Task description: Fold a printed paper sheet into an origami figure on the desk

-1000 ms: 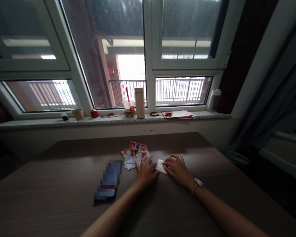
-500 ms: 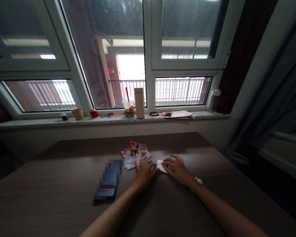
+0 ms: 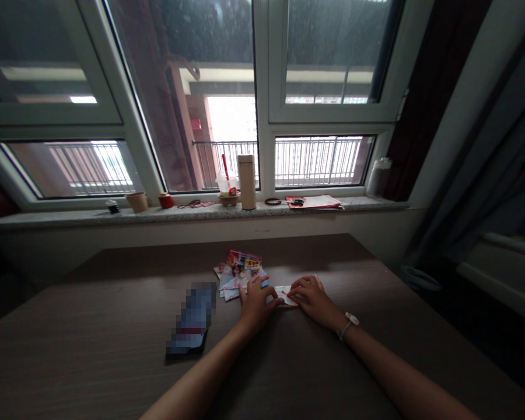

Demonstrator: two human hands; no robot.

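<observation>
A small white piece of paper with red edges lies on the table between my hands. My left hand has its curled fingers and thumb on the paper's left end, which they partly hide. On the right end, the fingers of my right hand are bent together and hold the paper down. Just behind my left hand is a small pile of colourful printed leaflets. A phone with a blurred-out screen lies left of my left forearm.
The brown table reaches to the wall below the window. On the stone sill stand a beige flask, a drink cup with a red straw, a paper cup and a grey bottle. Scissors rest beside papers.
The paper between my hands now shows as a wider, straighter strip. My right hand's fingers have drawn closer together. My left hand has hardly moved.
</observation>
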